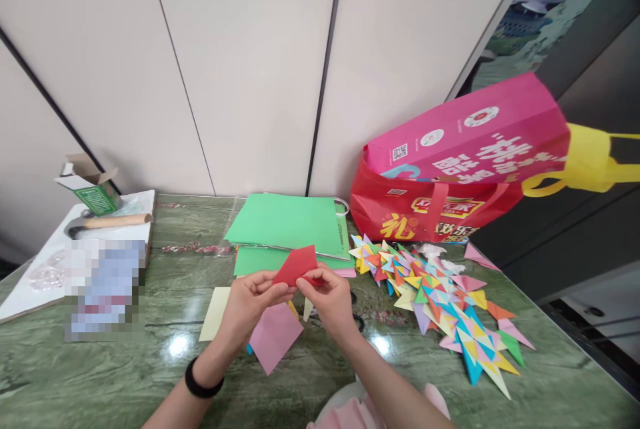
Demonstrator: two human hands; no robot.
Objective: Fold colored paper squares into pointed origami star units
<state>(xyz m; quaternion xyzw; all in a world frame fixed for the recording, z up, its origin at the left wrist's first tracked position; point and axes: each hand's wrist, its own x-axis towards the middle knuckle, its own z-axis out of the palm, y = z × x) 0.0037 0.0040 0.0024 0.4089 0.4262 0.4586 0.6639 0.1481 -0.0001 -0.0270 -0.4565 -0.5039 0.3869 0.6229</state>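
Between my two hands is a red sheet of paper (299,265), folded, held up over the middle of the table. My left hand (255,299) pinches its left side, with the thumb in front. On the right edge, my right hand (327,292) grips the paper between thumb and fingers. Beneath them lie a pink paper square (275,339) and a cream paper sheet (215,312). A pair of scissors (358,322) with dark handles is partly hidden behind my right wrist. The lower part of the red paper is covered by my fingers.
Green paper sheets (290,219) are stacked behind my hands. To the right sprawls a pile of folded paper pieces (440,295), below a red gift bag (390,205). A hammer (113,221) and an opened green box (97,195) rest on a white board (30,285) at left.
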